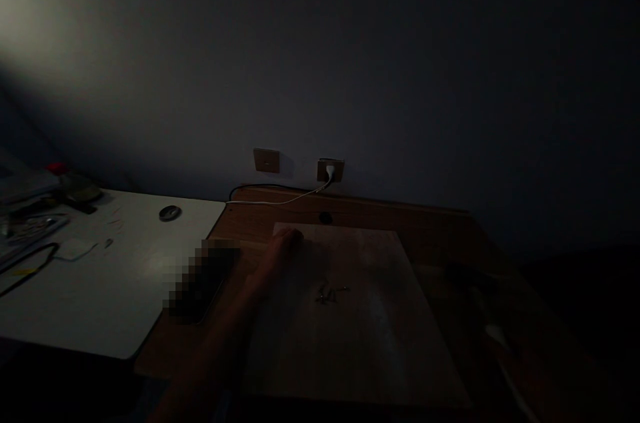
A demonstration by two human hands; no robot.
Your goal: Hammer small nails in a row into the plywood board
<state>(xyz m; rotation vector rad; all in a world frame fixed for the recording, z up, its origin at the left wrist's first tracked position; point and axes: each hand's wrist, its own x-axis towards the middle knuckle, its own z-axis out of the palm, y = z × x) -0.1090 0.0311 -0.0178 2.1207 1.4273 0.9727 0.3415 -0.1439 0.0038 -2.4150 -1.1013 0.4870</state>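
The room is very dark. My left hand reaches forward and rests at the far left corner of a flat wooden board that lies on a brown desk. Its fingers look curled over the board's corner, but the dim light hides the details. A small cluster of metal bits, perhaps screws, lies near the board's middle, apart from the hand. My right hand is out of view.
A white table stands at the left with cables, a small round object and clutter at its far edge. A dark blurred-out item lies beside my arm. Two wall sockets, one with a white plug and cord.
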